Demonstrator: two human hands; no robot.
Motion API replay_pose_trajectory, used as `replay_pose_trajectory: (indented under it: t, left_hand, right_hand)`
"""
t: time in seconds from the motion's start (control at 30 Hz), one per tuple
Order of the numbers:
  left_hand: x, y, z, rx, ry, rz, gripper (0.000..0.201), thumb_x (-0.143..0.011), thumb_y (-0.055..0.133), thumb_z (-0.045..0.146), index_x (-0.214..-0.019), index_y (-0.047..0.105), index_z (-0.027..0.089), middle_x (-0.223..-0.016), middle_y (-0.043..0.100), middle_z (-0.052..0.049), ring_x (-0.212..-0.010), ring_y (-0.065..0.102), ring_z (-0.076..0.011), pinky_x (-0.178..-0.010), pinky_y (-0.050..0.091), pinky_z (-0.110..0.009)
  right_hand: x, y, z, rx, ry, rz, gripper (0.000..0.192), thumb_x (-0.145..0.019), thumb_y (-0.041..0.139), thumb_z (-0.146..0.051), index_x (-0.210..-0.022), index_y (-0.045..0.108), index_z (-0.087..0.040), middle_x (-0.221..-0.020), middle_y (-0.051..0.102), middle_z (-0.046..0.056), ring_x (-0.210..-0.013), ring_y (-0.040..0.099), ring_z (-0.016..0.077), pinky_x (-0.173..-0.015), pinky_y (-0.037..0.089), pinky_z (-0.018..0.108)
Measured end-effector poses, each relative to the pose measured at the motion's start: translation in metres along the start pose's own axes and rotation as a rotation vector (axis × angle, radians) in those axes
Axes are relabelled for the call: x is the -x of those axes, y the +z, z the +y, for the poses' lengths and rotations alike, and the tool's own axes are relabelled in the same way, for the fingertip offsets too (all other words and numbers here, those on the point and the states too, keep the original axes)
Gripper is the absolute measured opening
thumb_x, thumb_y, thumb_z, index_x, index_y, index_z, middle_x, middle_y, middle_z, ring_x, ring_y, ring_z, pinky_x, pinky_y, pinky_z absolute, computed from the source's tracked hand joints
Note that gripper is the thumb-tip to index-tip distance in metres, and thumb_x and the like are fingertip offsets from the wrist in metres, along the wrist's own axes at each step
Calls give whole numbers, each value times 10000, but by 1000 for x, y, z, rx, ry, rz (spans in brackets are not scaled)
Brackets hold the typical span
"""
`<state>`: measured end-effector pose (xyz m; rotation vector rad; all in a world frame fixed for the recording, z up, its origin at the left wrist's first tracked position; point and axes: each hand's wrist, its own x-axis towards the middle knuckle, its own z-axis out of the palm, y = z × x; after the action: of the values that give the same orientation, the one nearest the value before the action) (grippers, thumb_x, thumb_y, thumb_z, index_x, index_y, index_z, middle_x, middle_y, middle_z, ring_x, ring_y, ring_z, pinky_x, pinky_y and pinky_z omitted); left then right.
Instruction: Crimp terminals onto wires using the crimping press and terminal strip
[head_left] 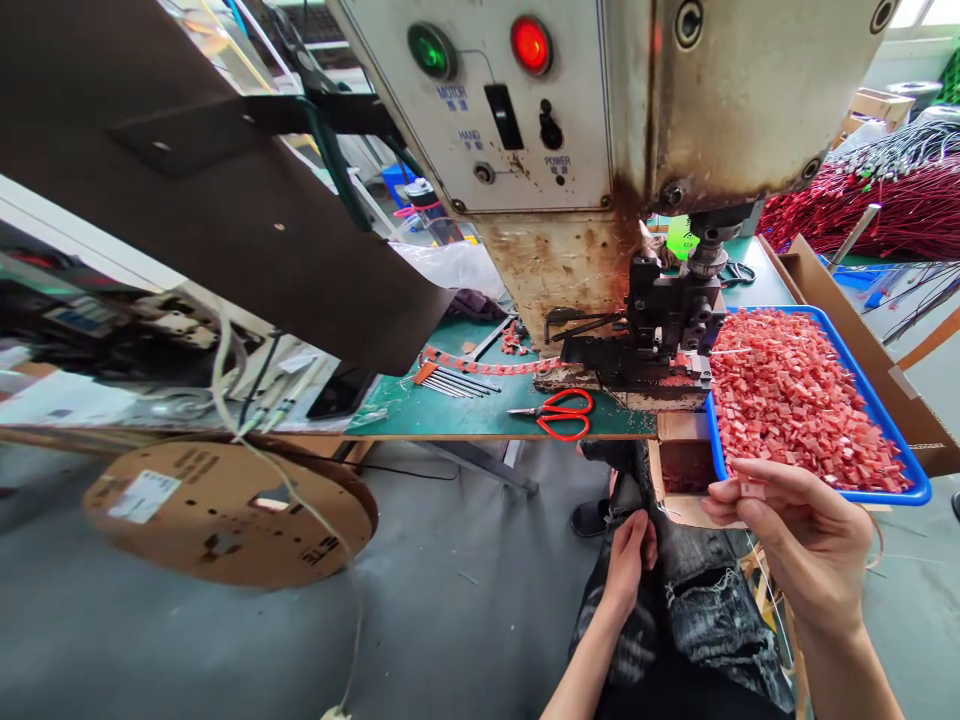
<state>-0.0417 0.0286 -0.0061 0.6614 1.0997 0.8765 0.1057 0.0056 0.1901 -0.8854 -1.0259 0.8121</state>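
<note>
Right hand (799, 535) is raised by the near edge of a blue tray (916, 490), its thumb and fingers nearly closed in a pinch; the left hand (632, 562) hangs over the lap, fingers loosely curled, and whether it has hold of anything cannot be told. Largest of all, the press (559, 260) towers ahead with its red lamp (531, 45) lit, its tooling (671, 315) overhanging the bench just behind the tray. A dark panel (247, 210) slants across the left side and hides part of what lies behind it. On the green bench (405, 420), the near edge carries red-handled scissors (566, 412), left of the tooling and well apart from both hands. Below the bench at left is a cardboard reel (225, 515). The tray's heap of salmon-pink pieces (810, 400) suggests much handling either done or left; which of the two cannot be told. A pink strip (487, 368) runs to the tooling, so the work looks mid-course. Smallest is the single pale pink piece (751, 489) in the right fingertips, just outside the tray's rim, with an open carton (679, 432) close beside it.
</note>
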Motion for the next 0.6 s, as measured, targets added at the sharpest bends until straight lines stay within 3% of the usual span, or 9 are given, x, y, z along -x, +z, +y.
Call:
replay_pose_trajectory:
  t: [0.1,0.3,0.47,0.6]
  left_hand:
    - [0,0,0,-3,-1,8,657,-629,749,796,-641,488,193,-530,423,73,-436,321,-55,-426,239,-212]
    - [0,0,0,-12,-4,-5,666,-636,734,811,-632,485,194,-511,385,83,-440,303,-56,-432,234,-209]
    - [2,-1,0,-22,-5,17,655,-639,726,811,-668,527,187,-516,408,73,-443,327,-64,-443,233,-213]
    - [-1,3,-3,-25,-5,28,673,-612,720,834,-670,529,192,-507,397,77,-440,312,-67,-439,230,-217]
  right_hand:
    - [0,1,-3,10,-20,-12,358,-892,731,-86,-1199,776,-263,-1002,818,68,-828,801,212,-766,698,350]
    - [-3,-1,-9,38,-38,-13,299,-807,817,-111,-1070,821,-254,-812,733,35,-681,689,140,-541,597,219]
    - [-2,4,-16,-18,62,-46,261,-844,787,-122,-1078,805,-236,-835,780,56,-681,743,175,-593,656,277]
    - [-3,8,-18,20,28,-56,294,-821,793,-81,-1067,804,-241,-810,797,39,-678,770,186,-621,678,286]
